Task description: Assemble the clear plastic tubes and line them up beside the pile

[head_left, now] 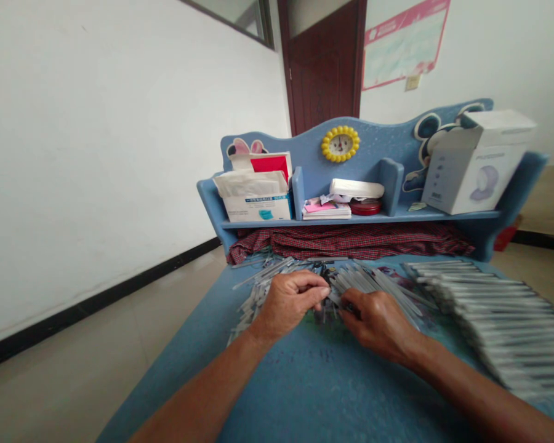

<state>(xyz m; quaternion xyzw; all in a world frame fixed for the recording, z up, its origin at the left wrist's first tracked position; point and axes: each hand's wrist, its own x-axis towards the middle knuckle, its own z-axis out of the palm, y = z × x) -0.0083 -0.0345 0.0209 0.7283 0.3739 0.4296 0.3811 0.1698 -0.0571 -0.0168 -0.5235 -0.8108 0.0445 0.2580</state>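
My left hand (295, 298) is over the middle of the blue desk, its thumb and fingertips pinched together. Close beside it, my right hand (377, 321) is curled with its fingers closed. What either hand grips is too small and blurred to make out. Clear plastic tubes (378, 284), which look like pen barrels, lie just beyond my right hand. A looser heap of thin translucent pieces (258, 292) spreads behind and left of my left hand. Small dark pieces (324, 271) lie between the two. On the right is a big stack of pen-like sticks (503, 320), blurred, with dark lengths inside.
The desk (277, 394) has a raised shelf (392, 216) at its back. A mask box (258, 206), papers (325, 212), a red round tin (365, 208) and a white carton (471, 166) stand on it. Folded plaid cloth (351, 241) lies underneath. A yellow clock (340, 144) hangs above.
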